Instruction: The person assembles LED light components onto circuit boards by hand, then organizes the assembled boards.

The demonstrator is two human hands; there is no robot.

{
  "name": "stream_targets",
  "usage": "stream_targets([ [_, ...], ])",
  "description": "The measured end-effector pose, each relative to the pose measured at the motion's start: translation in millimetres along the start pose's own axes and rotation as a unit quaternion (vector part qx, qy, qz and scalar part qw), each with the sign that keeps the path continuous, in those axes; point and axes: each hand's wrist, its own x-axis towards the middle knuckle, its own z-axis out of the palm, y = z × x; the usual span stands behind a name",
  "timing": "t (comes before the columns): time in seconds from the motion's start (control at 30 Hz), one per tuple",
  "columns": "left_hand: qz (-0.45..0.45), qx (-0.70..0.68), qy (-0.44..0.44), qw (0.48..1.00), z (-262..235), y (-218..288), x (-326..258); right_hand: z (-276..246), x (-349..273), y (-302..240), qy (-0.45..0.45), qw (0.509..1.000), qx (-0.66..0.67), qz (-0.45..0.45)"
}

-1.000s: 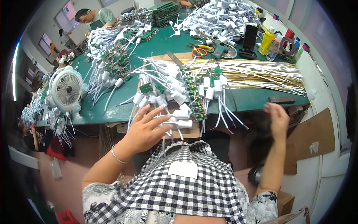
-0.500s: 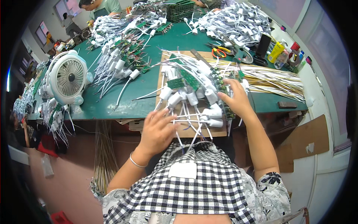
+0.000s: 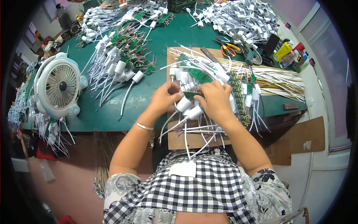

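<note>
A small green circuit board (image 3: pixel 191 95) spans the gap between my two hands, above a heap of white cylindrical lamp sockets with white cables. The fingertips of my left hand (image 3: pixel 164 100) pinch its left end. My right hand (image 3: pixel 217 101) grips the right end, thumb below and fingers over the top. Just below the board are white sockets (image 3: pixel 195 112) whose cables hang toward my apron. Behind my fingers lies a larger green board panel (image 3: pixel 200 75) among more sockets. A row of joined circuit boards (image 3: pixel 239 100) stands right of my right hand.
Brown cardboard (image 3: pixel 178 140) lies under the heap. A fan (image 3: pixel 62 86) stands at the left; piles of wired sockets (image 3: pixel 112 63) lie beyond it. Orange-handled pliers (image 3: pixel 227 51), a yellow bottle (image 3: pixel 282 51) and bundled wires (image 3: pixel 279 84) are at the right. A person works across the table.
Both hands have moved inward and farther over the heap, and now hold a small circuit board between them. Earlier they were apart, with fingers spread. The view has shifted slightly.
</note>
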Motion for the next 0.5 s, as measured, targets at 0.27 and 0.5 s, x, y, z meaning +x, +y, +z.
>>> stream_targets([
  [0.27, 0.279, -0.057, 0.017, 0.958, 0.7, 30.7, -84.1, -7.9, -6.5, -49.1, -0.12, 0.838, 0.531, 0.042],
  [0.5, 0.15, -0.322, 0.057, 0.933, 13.9, 44.7, -136.4, 4.6, -9.5, -74.9, -0.164, 0.826, 0.538, -0.027],
])
